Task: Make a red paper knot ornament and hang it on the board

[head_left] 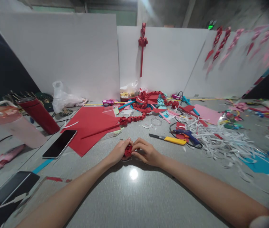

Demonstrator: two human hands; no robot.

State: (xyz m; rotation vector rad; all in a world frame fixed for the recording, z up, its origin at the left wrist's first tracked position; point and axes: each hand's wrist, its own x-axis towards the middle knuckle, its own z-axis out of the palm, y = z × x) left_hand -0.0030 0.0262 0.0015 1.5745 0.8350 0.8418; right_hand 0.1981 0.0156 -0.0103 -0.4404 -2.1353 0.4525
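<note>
Near the middle of the grey table, my left hand is closed round the left side of a small red paper piece. My right hand has its fingers bent against the right side of the same piece, with thumb and fingertips close to it. The piece is partly hidden by the fingers. A yellow utility knife lies to the right of my hands, and a blue glue gun rests beyond it. Large red paper sheets lie to the left.
A red paper chain lies behind my hands. White paper shreds cover the right side. On the left are a phone, a red bottle and a pink bottle. Paper chains hang on the white panels.
</note>
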